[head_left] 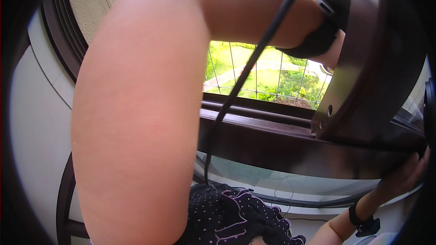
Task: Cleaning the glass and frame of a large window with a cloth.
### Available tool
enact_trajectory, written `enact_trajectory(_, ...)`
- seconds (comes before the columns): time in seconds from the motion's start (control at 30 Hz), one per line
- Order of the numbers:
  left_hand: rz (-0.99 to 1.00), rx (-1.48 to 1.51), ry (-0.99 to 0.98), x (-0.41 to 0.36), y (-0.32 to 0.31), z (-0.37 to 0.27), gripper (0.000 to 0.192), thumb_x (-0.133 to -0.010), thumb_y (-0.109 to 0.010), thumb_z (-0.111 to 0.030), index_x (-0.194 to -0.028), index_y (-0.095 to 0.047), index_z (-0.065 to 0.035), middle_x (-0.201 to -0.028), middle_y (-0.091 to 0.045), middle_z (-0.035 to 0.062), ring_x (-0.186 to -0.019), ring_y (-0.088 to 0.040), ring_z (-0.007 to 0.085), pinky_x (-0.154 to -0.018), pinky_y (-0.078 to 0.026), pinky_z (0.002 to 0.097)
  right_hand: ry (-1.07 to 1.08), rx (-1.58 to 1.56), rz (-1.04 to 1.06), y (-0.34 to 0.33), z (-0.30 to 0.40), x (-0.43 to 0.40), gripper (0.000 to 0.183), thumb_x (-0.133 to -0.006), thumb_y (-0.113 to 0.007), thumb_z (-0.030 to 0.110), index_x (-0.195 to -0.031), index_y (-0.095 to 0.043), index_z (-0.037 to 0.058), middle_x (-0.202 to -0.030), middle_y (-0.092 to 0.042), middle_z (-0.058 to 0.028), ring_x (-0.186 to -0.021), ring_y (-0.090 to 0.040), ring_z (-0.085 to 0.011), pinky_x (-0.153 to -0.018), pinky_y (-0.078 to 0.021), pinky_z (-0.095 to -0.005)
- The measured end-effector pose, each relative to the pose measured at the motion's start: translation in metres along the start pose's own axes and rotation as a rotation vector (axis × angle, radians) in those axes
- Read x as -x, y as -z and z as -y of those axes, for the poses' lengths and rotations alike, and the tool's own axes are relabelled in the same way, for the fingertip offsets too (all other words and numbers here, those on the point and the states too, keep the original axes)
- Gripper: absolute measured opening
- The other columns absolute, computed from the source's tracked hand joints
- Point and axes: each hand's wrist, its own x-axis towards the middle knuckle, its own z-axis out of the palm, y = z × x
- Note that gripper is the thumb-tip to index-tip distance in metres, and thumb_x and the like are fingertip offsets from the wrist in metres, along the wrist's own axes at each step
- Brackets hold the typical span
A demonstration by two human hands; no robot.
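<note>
My left arm crosses the view and bends out through the open window; its wrist wears a black strap (318, 41). Beyond that strap, the dark brown window sash (371, 75) hides my left hand. At the lower right, my right hand (405, 175) is raised against the underside of the dark window frame (272, 153), near its right end. Its fingers are dim at the picture's rim, and whether they grip anything cannot be seen. A black device on a strap (366, 224) sits on the right wrist. A black cable (250, 61) runs in front of the opening.
Thin wire mesh (256, 75) spans the opening, with greenery far below. The window track (259, 119) runs along the sill. Holes show in the sash's metal edge. A polka-dot garment (235, 211) with ruffles covers my body. A pale wall panel (41, 109) stands at the left.
</note>
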Motion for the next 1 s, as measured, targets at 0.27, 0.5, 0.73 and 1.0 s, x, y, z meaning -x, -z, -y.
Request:
enact_trajectory(0.27, 0.035, -0.012, 0.184, 0.039, 0.016, 0.014, 0.045, -0.097, -0.057, -0.04, -0.128, -0.062, -0.0084, -0.12, -0.066, -0.0044, -0.104, -0.057, 0.0102, -0.092, -0.044, 0.0266, 0.119, 0.018, 0.016, 0.004, 0.026, -0.009, 0.049, -0.108, -0.031, 0.032, -0.142, -0.051, 0.0023, -0.139, -0.058, -0.0187, -0.122, -0.061, -0.0313, -0.101, -0.0525, -0.0437)
enact_trajectory(0.5, 0.049, -0.018, 0.212, 0.04, 0.019, 0.011, 0.048, -0.096, -0.057, -0.044, -0.129, -0.062, -0.01, -0.121, -0.066, -0.0047, -0.105, -0.057, 0.0101, -0.092, -0.044, 0.0267, 0.051, 0.019, 0.02, 0.01, 0.024, -0.01, 0.05, -0.108, -0.031, 0.034, -0.141, -0.053, 0.0038, -0.136, -0.06, -0.0186, -0.118, -0.064, -0.0318, -0.095, -0.0569, -0.0441)
enact_trajectory(0.73, 0.038, -0.013, 0.303, 0.071, 0.021, 0.026, 0.051, -0.095, -0.058, -0.049, -0.13, -0.061, -0.0116, -0.121, -0.066, -0.005, -0.107, -0.057, 0.01, -0.093, -0.044, 0.0268, 0.046, 0.062, 0.013, 0.008, 0.014, -0.004, 0.053, -0.106, -0.032, 0.041, -0.142, -0.052, 0.0077, -0.133, -0.062, -0.0186, -0.113, -0.067, -0.0314, -0.088, -0.0599, -0.0448)
enact_trajectory(1.0, 0.05, -0.007, 0.29, 0.057, 0.014, 0.023, 0.054, -0.094, -0.058, -0.053, -0.131, -0.061, -0.0134, -0.123, -0.066, -0.0054, -0.108, -0.057, 0.0098, -0.093, -0.044, 0.027, 0.124, 0.057, 0.033, 0.019, 0.026, -0.016, 0.054, -0.106, -0.03, 0.041, -0.143, -0.052, 0.0085, -0.137, -0.059, -0.0177, -0.12, -0.063, -0.0321, -0.093, -0.057, -0.046)
